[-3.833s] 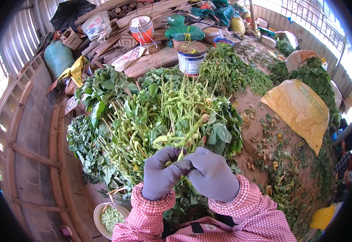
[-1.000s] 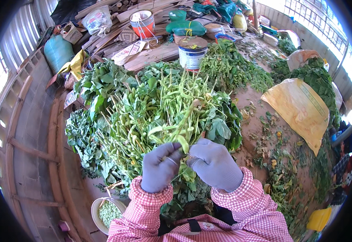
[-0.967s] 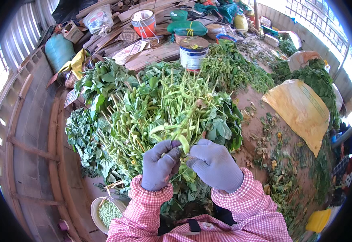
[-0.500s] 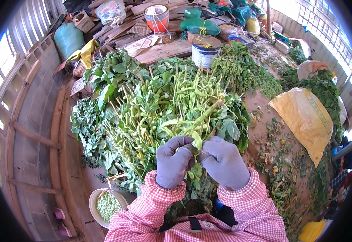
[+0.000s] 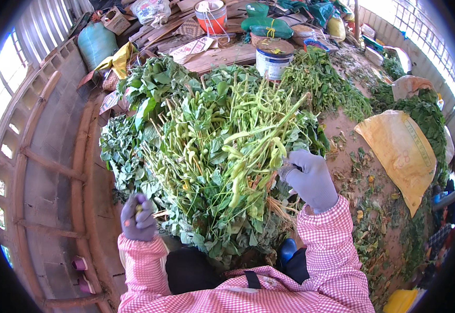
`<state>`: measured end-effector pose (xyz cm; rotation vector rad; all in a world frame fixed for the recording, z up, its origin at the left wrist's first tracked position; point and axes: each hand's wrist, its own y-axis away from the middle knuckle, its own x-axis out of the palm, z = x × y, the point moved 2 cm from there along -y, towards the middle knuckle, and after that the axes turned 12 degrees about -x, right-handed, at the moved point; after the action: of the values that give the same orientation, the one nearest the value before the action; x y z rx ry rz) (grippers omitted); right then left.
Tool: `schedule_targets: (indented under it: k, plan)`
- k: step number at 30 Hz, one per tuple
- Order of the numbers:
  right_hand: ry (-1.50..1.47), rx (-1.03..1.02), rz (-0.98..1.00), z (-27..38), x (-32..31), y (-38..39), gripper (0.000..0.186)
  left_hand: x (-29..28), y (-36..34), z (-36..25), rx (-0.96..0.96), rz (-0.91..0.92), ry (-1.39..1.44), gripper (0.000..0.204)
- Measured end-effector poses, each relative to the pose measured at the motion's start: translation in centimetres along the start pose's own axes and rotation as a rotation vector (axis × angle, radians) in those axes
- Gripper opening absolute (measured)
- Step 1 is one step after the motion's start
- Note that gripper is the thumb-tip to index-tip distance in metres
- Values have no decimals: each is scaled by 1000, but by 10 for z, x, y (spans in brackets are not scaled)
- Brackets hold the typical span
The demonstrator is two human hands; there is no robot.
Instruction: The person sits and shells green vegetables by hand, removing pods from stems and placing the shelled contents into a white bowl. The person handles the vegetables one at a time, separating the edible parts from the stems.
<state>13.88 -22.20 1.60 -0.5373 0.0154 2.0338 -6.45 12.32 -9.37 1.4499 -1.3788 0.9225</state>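
My gloved left hand (image 5: 138,219) is closed at the lower left, with a small greenish bit showing at blurred fingers; I cannot make out what it is. The white bucket (image 5: 126,256) is mostly hidden behind that sleeve. My gloved right hand (image 5: 310,180), fingers curled, grips a pale green stalk with several pods (image 5: 277,147) at the right of the big heap of leafy bean plants (image 5: 196,135). Cut dry stems (image 5: 279,206) lie below that hand.
Behind the heap stand a lidded white tub (image 5: 273,67), an orange bucket (image 5: 211,22) and piled planks (image 5: 222,56). A yellow sack (image 5: 394,156) lies right among strewn leaves. A block wall with poles (image 5: 52,164) is left; a blue boot (image 5: 288,249) is below.
My hands have come apart: the left moved down and left toward the bucket, the right up and right, tilting the podded stalk. The view has shifted, moving the surroundings up and right.
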Motion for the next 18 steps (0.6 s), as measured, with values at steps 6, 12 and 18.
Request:
schedule_targets:
  k: [6,12,18]
  plan:
    - [102,-128,4,-6,4,-3,11,-129,159,-13,343,-915,130,26]
    - [-108,110,-98,-7,6,3,18,-170,190,-7,-46,-1677,-1312,28]
    - [-146,159,-128,-13,5,-3,28,-17,1,13,669,-897,-1699,16]
